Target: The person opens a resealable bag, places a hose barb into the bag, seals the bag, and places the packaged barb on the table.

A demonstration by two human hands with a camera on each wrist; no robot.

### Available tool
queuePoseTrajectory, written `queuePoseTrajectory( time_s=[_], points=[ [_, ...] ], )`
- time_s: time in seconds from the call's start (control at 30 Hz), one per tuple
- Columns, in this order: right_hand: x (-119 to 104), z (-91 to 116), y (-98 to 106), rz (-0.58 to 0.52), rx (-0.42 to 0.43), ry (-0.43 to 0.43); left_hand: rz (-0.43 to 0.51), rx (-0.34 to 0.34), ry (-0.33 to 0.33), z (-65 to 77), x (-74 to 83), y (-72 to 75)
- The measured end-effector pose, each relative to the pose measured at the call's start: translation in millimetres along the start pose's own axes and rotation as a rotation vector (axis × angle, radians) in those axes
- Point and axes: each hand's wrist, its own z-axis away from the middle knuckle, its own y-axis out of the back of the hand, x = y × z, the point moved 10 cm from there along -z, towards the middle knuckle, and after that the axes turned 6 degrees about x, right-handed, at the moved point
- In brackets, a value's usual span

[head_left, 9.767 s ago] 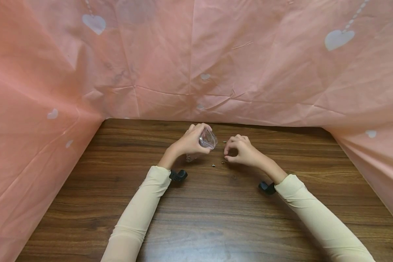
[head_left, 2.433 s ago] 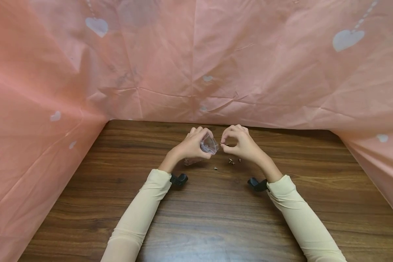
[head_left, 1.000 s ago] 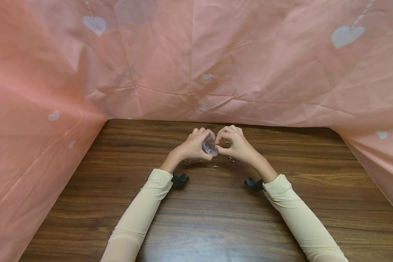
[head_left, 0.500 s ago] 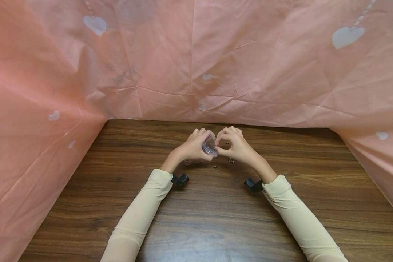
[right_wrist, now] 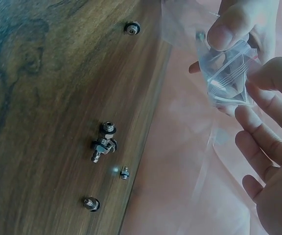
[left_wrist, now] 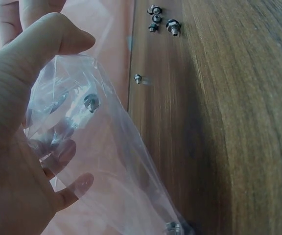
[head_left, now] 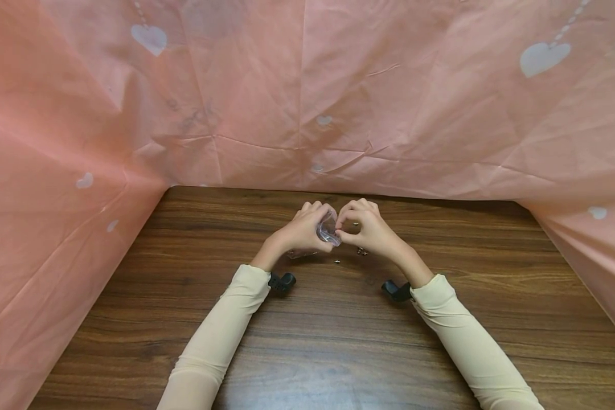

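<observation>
My left hand (head_left: 301, 229) grips a clear plastic zip bag (head_left: 327, 234), its mouth spread towards the right. One small metal screw (left_wrist: 91, 103) with a dark washer shows within the bag in the left wrist view, and more metal pieces (left_wrist: 173, 228) lie low in it. My right hand (head_left: 370, 229) has thumb and index fingertip together at the bag's rim and appears to pinch it. Below the hands lie loose screws: a small cluster (right_wrist: 104, 141), a lone one (right_wrist: 132, 28) nearer the bag, a smaller one (right_wrist: 125, 173) and another single (right_wrist: 91, 204).
The brown wooden table (head_left: 307, 336) stretches out in front of the person. A pink cloth (head_left: 415, 114) with white hearts hangs behind it and along both sides. Each wrist wears a black camera mount, the left one (head_left: 283, 282) and the right one (head_left: 396, 290).
Earlier the right hand was among the loose screws, then carried a small screw leftwards to the bag's mouth. Over the last second both hands have stayed almost still there.
</observation>
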Motion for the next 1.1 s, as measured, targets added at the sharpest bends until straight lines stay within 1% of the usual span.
queuePoseTrajectory(
  time_s=[0.3, 0.53, 0.87, 1.1],
  points=[
    [0.2, -0.5, 0.0, 0.005, -0.003, 0.002, 0.008, 0.000, 0.011, 1.1, -0.2, 2.3],
    [-0.5, -1.1, 4.0, 0.018, 0.014, 0.019, 0.019, -0.007, 0.017, 2.0, -1.3, 4.9],
    [1.5, -1.3, 14.0, 0.031, 0.054, 0.032, 0.013, 0.023, 0.025, 1.9, -4.1, 11.2],
    [3.1, -0.5, 14.3, 0.027, 0.045, 0.018, 0.015, 0.025, 0.029, 3.2, -5.2, 14.7]
  ],
)
